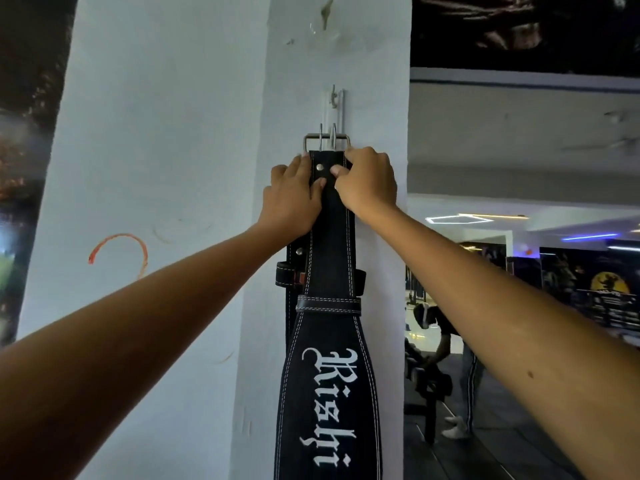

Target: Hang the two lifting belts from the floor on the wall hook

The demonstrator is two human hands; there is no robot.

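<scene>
Both hands are up on the black suede lifting belt with white stitching and white gothic lettering (332, 393): left hand (294, 199) and right hand (367, 181) clamped on its narrow top end. Its silver metal buckle (327, 140) sits against the white wall pillar (377, 98), just under the small metal wall hook (334, 97). A second black belt (289, 271) hangs behind it, mostly hidden.
</scene>
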